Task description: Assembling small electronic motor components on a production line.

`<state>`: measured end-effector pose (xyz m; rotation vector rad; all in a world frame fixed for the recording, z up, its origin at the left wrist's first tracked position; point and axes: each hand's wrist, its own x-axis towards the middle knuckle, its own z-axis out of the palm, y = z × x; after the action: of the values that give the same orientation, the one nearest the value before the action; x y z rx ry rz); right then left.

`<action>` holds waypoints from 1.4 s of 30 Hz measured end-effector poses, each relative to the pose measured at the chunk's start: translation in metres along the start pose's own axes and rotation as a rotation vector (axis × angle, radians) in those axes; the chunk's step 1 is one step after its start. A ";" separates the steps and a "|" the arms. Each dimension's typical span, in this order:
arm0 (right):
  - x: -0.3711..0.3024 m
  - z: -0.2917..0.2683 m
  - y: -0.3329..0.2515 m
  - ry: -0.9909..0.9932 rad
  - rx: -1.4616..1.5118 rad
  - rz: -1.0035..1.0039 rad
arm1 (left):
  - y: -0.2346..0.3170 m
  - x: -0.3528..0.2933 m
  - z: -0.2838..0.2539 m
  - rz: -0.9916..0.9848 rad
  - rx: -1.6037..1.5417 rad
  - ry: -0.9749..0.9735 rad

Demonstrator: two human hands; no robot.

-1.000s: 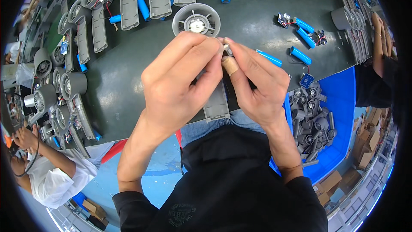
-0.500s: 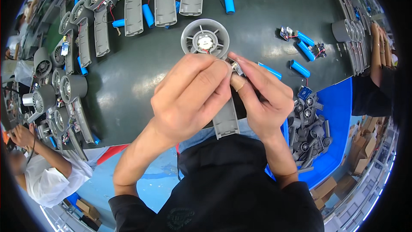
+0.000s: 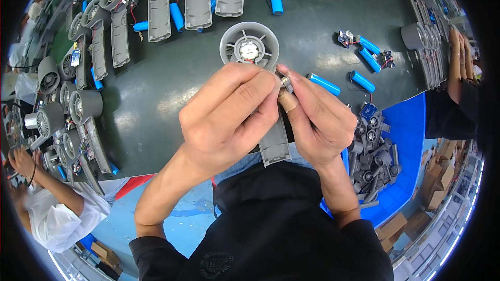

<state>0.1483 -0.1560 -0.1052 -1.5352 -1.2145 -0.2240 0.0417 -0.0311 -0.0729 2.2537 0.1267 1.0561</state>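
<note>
In front of me lies a grey fan housing (image 3: 267, 41), its round spoked ring pointing away and its long open handle (image 3: 274, 148) running toward my body. A pale round motor piece with a red wire sits in the ring's centre. Just below the ring my two hands meet. My left hand (image 3: 229, 112) is closed in a pinch, and whatever lies between its fingertips is hidden. Between thumb and fingers my right hand (image 3: 323, 119) grips a small circuit board (image 3: 286, 84), seen only at its edge. A tan wrap covers part of the right thumb. Beside that hand lies a blue battery (image 3: 324, 84).
More grey housings (image 3: 159, 13) with wired blue batteries line the back and left. Loose batteries (image 3: 370, 60) and boards (image 3: 346, 39) lie at right. A blue bin (image 3: 409, 140) of grey parts stands at right. Co-workers' hands (image 3: 26, 164) show at left and right.
The view has shifted slightly. Both hands stay together below the ring with almost the same grip, and more of the blue battery beside my right hand shows.
</note>
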 end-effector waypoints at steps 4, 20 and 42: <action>0.001 0.000 0.000 0.008 -0.011 -0.020 | 0.000 0.000 0.000 0.002 -0.006 0.005; 0.002 -0.001 -0.001 -0.025 0.000 -0.038 | -0.002 0.002 -0.003 -0.005 -0.011 -0.049; -0.014 -0.004 -0.016 -0.026 0.457 0.545 | -0.005 0.025 -0.034 -0.124 0.177 -0.228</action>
<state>0.1312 -0.1694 -0.1038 -1.3976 -0.7546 0.4076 0.0353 -0.0014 -0.0431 2.4723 0.2680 0.7423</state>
